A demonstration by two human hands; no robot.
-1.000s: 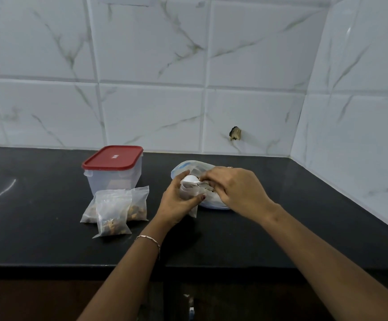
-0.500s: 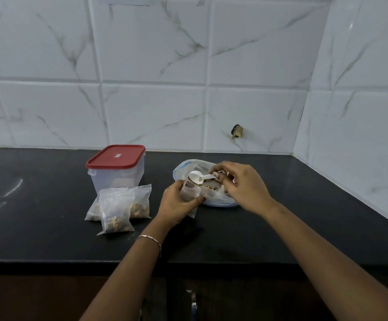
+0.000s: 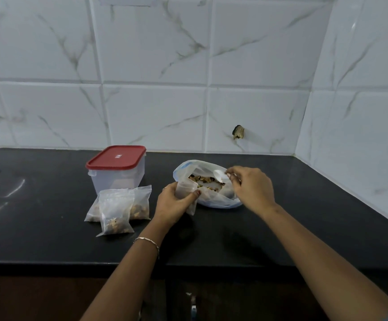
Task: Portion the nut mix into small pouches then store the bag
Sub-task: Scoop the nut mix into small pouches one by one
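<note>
With a small pouch [image 3: 185, 189] gripped by the left hand [image 3: 174, 206] and a scoop [image 3: 218, 175] pinched by the right hand [image 3: 252, 189], nuts [image 3: 205, 180] could be spilled if the pouch sagged.

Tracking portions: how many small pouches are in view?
4. Three filled ones overlap before the container: front pouch, back-left pouch, back-right pouch. The left hand holds the fourth pouch. More may hide beneath.

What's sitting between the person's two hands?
The open nut bag lies between them in the head view: left hand holds a pouch, right hand a scoop.
</note>
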